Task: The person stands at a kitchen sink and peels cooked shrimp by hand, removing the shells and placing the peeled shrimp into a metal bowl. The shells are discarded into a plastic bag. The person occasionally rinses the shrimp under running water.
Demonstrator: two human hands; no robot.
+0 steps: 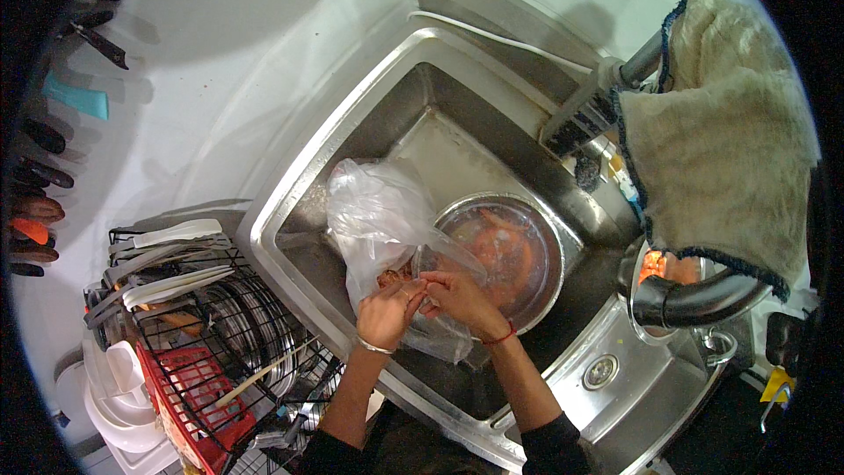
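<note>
My left hand [388, 314] and my right hand [458, 300] meet over the large sink basin, fingertips pinched together. What lies between them is too small to make out. Just beyond and beneath them is a crumpled, translucent plastic bag [376, 204], its upper part puffed out. Some reddish-brown matter [393, 276] shows at the bag beside my left fingers. To the right, a round metal bowl [559, 264] stands in the basin and holds liquid with orange-red food pieces [504, 244]. My right hand and wrist cover its near left edge.
A black wire dish rack [217, 316] with plates and a red basket [191, 376] stands left of the steel sink [316, 138]. A cloth [719, 171] drapes over the faucet at right. Below it, a pan [634, 277] with orange pieces sits by the small basin [633, 382].
</note>
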